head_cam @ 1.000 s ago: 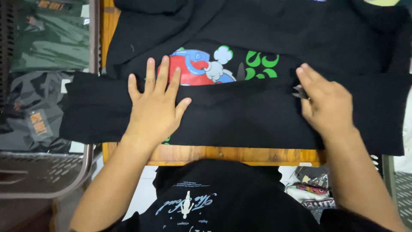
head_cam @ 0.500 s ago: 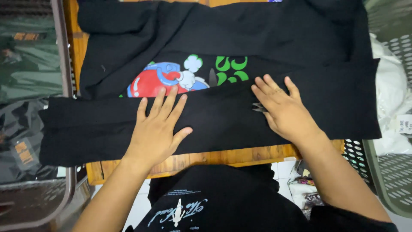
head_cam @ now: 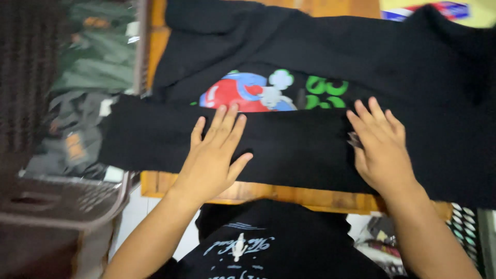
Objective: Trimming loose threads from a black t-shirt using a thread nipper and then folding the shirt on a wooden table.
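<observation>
Hands (head_cam: 214,155) flat on shirt (head_cam: 289,150) fold

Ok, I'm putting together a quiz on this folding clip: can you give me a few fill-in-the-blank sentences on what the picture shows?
1. Both hands lie flat on a garment whose cloth is ____ in colour.
2. The left hand and the right hand rest with fingers ____, gripping nothing.
3. The garment is spread over a ____ table.
4. At the left stands a dark plastic ____ with packed clothes in it.

Missing words: black; open; wooden; basket
</observation>
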